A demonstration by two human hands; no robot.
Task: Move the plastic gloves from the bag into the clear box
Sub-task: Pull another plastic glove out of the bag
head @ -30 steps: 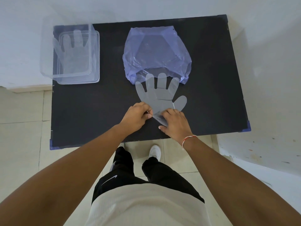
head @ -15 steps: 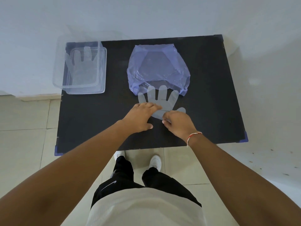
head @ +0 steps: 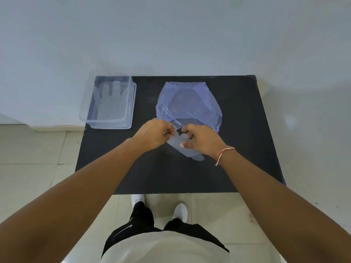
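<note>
Clear box (head: 131, 103): far left corner of the black table (head: 133, 168), partly overhanging its left edge; open at the top. One plastic glove already lies flat inside it, fingers pointing away from you.
Glove in the box (head: 111, 103): seen only through the transparent walls, so its outline is faint and its cuff end is hard to trace.
Left hand (head: 154, 134): your fingers are curled, and thumb and forefinger pinch the near-left edge of the loose glove. The exact contact is small and partly covered by your own knuckles.
Loose glove (head: 187, 150): lifted and crumpled between your two hands, just in front of the bag's mouth. One pale lobe hangs down below your right hand; most of the glove is hidden behind both hands.
Bag (head: 189, 105): translucent violet, lying at the middle of the table with its mouth toward you. Whether more gloves remain inside cannot be told through the creased film.
Right hand (head: 201, 140): your fingers are bent around the glove's right side, gripping it; it covers the bag's near rim.
Wrist thread (head: 223, 153): red and white, on your right wrist.
Obstructions: nothing lies on the table between your hands and the box.
</note>
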